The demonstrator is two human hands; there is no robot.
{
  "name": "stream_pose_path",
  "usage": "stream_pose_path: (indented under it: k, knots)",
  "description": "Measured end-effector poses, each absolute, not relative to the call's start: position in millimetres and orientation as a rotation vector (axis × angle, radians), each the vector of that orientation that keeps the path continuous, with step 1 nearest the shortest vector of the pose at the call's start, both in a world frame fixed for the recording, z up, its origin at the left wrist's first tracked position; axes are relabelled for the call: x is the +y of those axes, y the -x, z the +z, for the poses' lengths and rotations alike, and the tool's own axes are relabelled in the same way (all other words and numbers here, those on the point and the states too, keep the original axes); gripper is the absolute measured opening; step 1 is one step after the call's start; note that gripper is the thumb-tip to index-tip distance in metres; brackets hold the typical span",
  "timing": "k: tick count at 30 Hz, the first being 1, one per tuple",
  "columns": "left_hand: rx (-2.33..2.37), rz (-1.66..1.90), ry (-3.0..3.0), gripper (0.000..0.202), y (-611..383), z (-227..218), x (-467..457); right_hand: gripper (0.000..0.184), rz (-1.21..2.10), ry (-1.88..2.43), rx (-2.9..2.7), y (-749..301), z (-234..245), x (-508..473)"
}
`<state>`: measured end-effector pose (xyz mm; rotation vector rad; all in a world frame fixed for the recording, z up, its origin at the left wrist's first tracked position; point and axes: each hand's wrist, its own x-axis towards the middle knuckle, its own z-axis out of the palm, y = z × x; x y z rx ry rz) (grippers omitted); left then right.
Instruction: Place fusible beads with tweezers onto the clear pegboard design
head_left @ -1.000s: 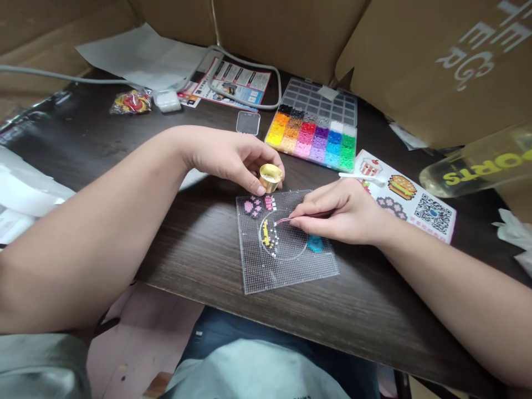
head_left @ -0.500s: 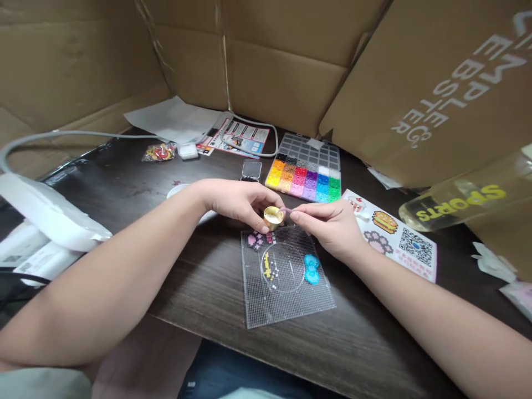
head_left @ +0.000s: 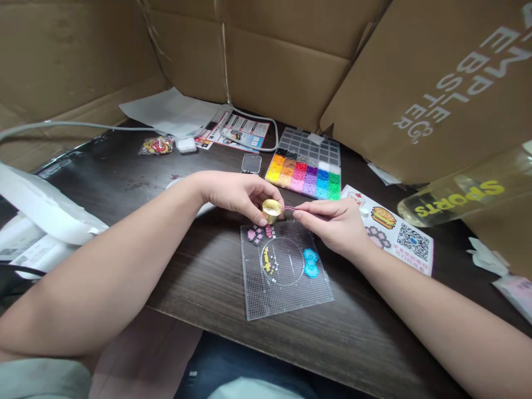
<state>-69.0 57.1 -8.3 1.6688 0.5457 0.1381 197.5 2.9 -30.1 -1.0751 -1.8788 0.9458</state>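
Fingers of my left hand (head_left: 236,194) are wrapped round a small gold cup (head_left: 271,218) with white beads inside, held over the far edge of a clear pegboard (head_left: 286,299). My right hand (head_left: 336,224) pinches a thin pinkish tool (head_left: 287,208), which looks like tweezers. Its tip reaches the cup's right rim; whether it grips a bead is too small to tell. On the board lie a blue bow-shaped bead piece (head_left: 311,263), a pink paw-like bead pattern (head_left: 254,235) partly behind the cup, and scattered yellow and white beads (head_left: 266,259) inside a round outline.
Beyond my hands lies a compartment case of coloured beads (head_left: 307,176), beside a small lidded clear box (head_left: 251,163). A printed pattern sheet (head_left: 409,257) and a "SPORTS" bottle (head_left: 453,200) are at right. Papers (head_left: 170,111), a bagged item (head_left: 157,145) and a white device (head_left: 45,208) are farther left.
The whole view has shifted slightly. The cup now sits a little lower relative to the tool, whose tip has moved to the cup's right rim. Both hands keep their holds.
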Motion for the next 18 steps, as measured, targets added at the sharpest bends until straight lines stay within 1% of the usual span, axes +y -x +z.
stream_pose_path:
  k: [5, 9, 13, 18]
  knots:
    - [0.547, 0.151, -1.677, 0.032, 69, -7, 56, 0.013, 0.961, 1.087, -1.859, -198, -27, 3]
    - [0.578, 0.154, -1.707, 0.033, 68, -3, 55, 0.011, 0.981, 1.084, -1.874, -202, -22, -4]
    - [0.616, 0.185, -1.757, 0.033, 69, -3, 57, 0.011, 1.024, 0.898, -2.150, -207, -16, -9]
    - [0.664, 0.184, -1.778, 0.036, 69, -7, 59, 0.015, 1.132, 0.659, -2.383, -211, -14, -9]
